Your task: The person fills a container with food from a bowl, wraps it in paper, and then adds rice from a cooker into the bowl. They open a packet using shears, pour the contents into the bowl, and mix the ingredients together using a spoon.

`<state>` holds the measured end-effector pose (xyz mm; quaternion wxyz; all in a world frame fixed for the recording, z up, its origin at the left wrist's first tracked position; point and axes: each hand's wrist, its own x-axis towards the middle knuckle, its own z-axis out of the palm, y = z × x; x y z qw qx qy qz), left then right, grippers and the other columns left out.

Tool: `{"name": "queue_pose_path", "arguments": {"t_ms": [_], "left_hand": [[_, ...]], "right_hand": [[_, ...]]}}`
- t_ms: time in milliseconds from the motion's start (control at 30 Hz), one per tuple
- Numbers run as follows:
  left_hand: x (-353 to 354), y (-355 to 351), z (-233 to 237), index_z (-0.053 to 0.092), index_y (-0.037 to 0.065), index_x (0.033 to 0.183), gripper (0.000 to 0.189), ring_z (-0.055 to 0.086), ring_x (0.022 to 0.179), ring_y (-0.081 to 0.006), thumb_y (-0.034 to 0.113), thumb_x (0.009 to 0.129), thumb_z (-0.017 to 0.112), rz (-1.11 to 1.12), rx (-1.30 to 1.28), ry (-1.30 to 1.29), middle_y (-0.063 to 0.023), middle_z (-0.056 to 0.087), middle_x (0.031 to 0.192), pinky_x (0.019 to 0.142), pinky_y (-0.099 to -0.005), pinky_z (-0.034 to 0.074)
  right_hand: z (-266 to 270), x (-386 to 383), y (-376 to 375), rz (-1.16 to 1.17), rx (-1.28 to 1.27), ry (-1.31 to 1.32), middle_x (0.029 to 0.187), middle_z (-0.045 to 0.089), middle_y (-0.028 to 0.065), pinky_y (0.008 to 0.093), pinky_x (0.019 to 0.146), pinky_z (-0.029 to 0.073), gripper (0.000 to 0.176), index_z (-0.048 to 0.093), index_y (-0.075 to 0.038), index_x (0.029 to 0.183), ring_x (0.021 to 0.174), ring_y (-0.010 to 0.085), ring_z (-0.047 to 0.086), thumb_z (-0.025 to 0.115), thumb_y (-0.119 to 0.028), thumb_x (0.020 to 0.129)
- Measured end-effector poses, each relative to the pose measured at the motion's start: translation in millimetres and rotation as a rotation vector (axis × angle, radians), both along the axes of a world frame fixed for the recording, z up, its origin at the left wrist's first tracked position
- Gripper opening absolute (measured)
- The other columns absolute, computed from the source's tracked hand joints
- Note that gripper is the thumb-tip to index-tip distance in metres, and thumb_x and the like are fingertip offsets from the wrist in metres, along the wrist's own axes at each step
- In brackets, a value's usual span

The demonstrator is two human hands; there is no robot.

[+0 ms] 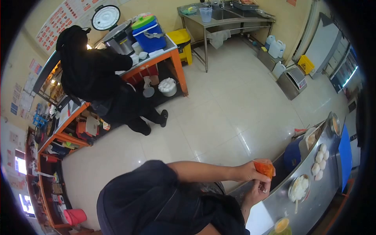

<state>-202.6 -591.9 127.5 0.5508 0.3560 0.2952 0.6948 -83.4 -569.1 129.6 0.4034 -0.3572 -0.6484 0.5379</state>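
Observation:
In the head view, my left hand (250,170) is closed around a small clear plastic bag of orange filling (264,168), held above the near edge of the steel counter. Just below it, my right hand (257,192) has its fingers curled together, close against the left hand. A small pale bit shows at its fingertips, too small to name. A bowl of white food (299,188) with a spoon handle sticking out stands to the right of my hands. Beyond it, several round white dough balls (319,162) lie in a cluster on the counter (284,203).
A yellow-topped container (282,225) stands at the counter's near end, and a metal bowl (333,124) at its far end. A blue bin (293,152) is beside the counter. Across the tiled floor, a person in black (94,74) works at an orange-framed table (178,72).

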Motion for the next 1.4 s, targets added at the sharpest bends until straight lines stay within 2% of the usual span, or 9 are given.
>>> {"name": "queue_pose_path", "arguments": {"t_ms": [133, 167, 233, 433, 567, 767, 933, 1100, 1400], "left_hand": [[-46.0, 79.2, 19.9, 0.054, 0.005, 0.119, 0.045, 0.055, 0.111, -0.015, 0.01, 0.08, 0.076, -0.122, 0.082, 0.127, -0.0053, 0.057, 0.118, 0.097, -0.0314, 0.045], [-52.2, 99.4, 25.4, 0.053, 0.005, 0.122, 0.05, 0.055, 0.113, -0.0157, 0.011, 0.079, 0.078, -0.204, 0.095, 0.122, -0.0057, 0.057, 0.12, 0.099, -0.0317, 0.045], [-79.6, 137.8, 40.0, 0.05, 0.005, 0.133, 0.063, 0.056, 0.116, -0.0172, 0.013, 0.078, 0.08, -0.327, 0.129, 0.334, -0.0075, 0.058, 0.126, 0.099, -0.0322, 0.046], [-96.5, 271.5, 35.8, 0.058, -0.001, 0.125, 0.052, 0.064, 0.098, -0.0117, 0.015, 0.079, 0.079, -0.807, 0.111, 0.588, -0.0083, 0.07, 0.104, 0.091, -0.0283, 0.049], [-71.7, 342.9, 20.8, 0.061, -0.001, 0.121, 0.045, 0.065, 0.093, -0.0111, 0.014, 0.081, 0.077, -1.153, 0.205, 0.733, -0.0064, 0.071, 0.099, 0.085, -0.0276, 0.051], [35.0, 401.6, -40.2, 0.065, -0.004, 0.11, 0.031, 0.068, 0.085, -0.0151, 0.016, 0.089, 0.07, -1.604, -0.218, 0.5, -0.0104, 0.071, 0.096, 0.078, -0.0276, 0.055], [102.7, 410.0, -82.1, 0.065, -0.005, 0.107, 0.028, 0.07, 0.085, -0.0194, 0.018, 0.093, 0.065, -1.576, -0.672, 0.388, -0.0127, 0.07, 0.096, 0.078, -0.0281, 0.057], [137.5, 424.6, -89.2, 0.058, -0.005, 0.118, 0.034, 0.068, 0.094, -0.0219, 0.02, 0.095, 0.061, -1.618, -1.106, 0.347, -0.0159, 0.067, 0.106, 0.084, -0.0328, 0.056], [161.8, 479.5, -77.4, 0.059, -0.005, 0.111, 0.038, 0.066, 0.092, -0.0221, 0.03, 0.101, 0.05, -1.847, -1.07, 0.477, -0.0134, 0.065, 0.102, 0.081, -0.0359, 0.055]], "right_hand": [[0.2, -28.0, 80.8, -0.137, 0.057, 0.281, 0.093, 0.064, 0.0085, 0.0257, 0.075, 0.049, 0.02, 0.062, 0.004, 0.098, 0.083, 0.0153, 0.062, 0.061, -0.009, 0.083], [-10.8, -17.5, 99.7, -0.206, 0.008, 0.159, 0.093, 0.064, 0.01, 0.0274, 0.075, 0.051, 0.024, 0.063, 0.004, 0.099, 0.083, 0.0166, 0.062, 0.065, -0.011, 0.081], [22.0, -37.0, 116.8, -0.349, -0.06, 0.229, 0.091, 0.063, 0.0076, 0.0267, 0.075, 0.05, 0.011, 0.062, 0.003, 0.096, 0.079, 0.0139, 0.06, 0.063, 0.002, 0.085], [16.7, -32.9, 170.6, -0.614, -0.032, 0.045, 0.094, 0.066, 0.0097, 0.0242, 0.067, 0.049, 0.014, 0.065, 0.004, 0.101, 0.074, 0.0151, 0.065, 0.061, 0.003, 0.087], [12.4, -26.3, 186.9, -0.904, -0.115, 0.025, 0.087, 0.067, 0.0076, 0.0236, 0.063, 0.049, 0.015, 0.065, 0.004, 0.101, 0.071, 0.014, 0.065, 0.064, 0.0, 0.087], [-13.1, 27.5, 214.6, -1.247, -0.392, 0.065, 0.081, 0.066, 0.0072, 0.0248, 0.061, 0.051, 0.015, 0.066, 0.006, 0.098, 0.066, 0.0133, 0.062, 0.067, -0.005, 0.087], [-33.3, 68.6, 251.0, -1.456, -0.504, -0.064, 0.08, 0.066, 0.0074, 0.0267, 0.063, 0.052, 0.019, 0.067, 0.007, 0.099, 0.068, 0.0135, 0.062, 0.069, -0.005, 0.086], [-43.8, 80.4, 270.3, -1.578, -0.378, -0.506, 0.078, 0.066, 0.0108, 0.03, 0.062, 0.05, 0.016, 0.07, 0.003, 0.097, 0.067, 0.0168, 0.063, 0.069, -0.004, 0.083], [-25.7, 71.7, 330.8, -1.577, -0.418, -1.004, 0.074, 0.052, 0.0116, 0.039, 0.06, 0.045, 0.017, 0.069, 0.001, 0.094, 0.067, 0.0289, 0.054, 0.067, 0.001, 0.077]]}}
